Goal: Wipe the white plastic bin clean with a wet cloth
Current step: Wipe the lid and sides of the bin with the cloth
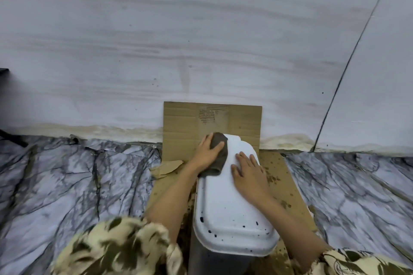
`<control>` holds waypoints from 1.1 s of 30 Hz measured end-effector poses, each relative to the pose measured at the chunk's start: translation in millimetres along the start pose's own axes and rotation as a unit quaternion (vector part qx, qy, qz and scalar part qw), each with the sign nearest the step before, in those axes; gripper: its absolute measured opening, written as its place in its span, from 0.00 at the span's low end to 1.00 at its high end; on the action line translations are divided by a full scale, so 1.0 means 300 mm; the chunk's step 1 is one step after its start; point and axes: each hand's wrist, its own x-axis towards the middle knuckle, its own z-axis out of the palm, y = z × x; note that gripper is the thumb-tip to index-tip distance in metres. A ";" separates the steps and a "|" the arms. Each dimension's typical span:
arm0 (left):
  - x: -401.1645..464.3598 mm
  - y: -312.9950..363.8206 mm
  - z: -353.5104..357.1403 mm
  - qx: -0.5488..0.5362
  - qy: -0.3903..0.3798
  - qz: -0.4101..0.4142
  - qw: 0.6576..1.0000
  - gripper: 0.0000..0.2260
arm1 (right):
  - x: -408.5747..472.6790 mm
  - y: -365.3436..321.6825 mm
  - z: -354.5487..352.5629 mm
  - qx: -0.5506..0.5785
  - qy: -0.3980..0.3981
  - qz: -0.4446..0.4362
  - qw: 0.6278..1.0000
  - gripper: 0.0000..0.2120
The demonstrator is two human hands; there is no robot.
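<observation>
We see a white plastic bin (225, 203) lying on its side in the middle near part of the scene, long axis running from near to far, its rimmed end facing us. Dark specks dot the near end of the white surface around the rim. The bin sits on a flat brown cardboard sheet (283, 176) spread on the floor; a second brown cardboard piece (190, 123) stands upright against the wall at the far end, just behind the bin.

Our left hand (207, 152) is at the far left of the bin, fingers curled over a dark grey-brown wet cloth (218, 154), gripping it and pressing it onto the bin's upper left side. Part of the cloth hangs down toward the near side under the hand.

Our right hand (248, 172) lies flat on the bin's upper right side, fingers straight and spread, holding nothing, just resting on the plastic.

A torn scrap of brown cardboard (165, 168) lies left of the bin, near the left wrist. Brown dirt spatter marks the cardboard sheet right of the bin. The floor has a grey-white marble-pattern covering (78, 185); the pale streaked wall (201, 40) rises behind. Camouflage-print sleeves (116, 245) show at the near edge.
</observation>
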 end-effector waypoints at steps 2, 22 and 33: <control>0.040 -0.008 -0.010 -0.060 0.010 -0.008 0.998 0.28 | -0.002 -0.015 0.008 0.000 0.003 0.001 1.000 0.24; -0.600 -0.025 0.000 0.012 0.071 -0.088 0.994 0.30 | -0.008 -0.049 0.038 0.022 -0.001 -0.034 0.999 0.22; -0.035 0.052 0.041 -0.098 0.058 -0.037 0.993 0.18 | -0.002 0.133 -0.034 0.068 0.005 -0.020 0.997 0.20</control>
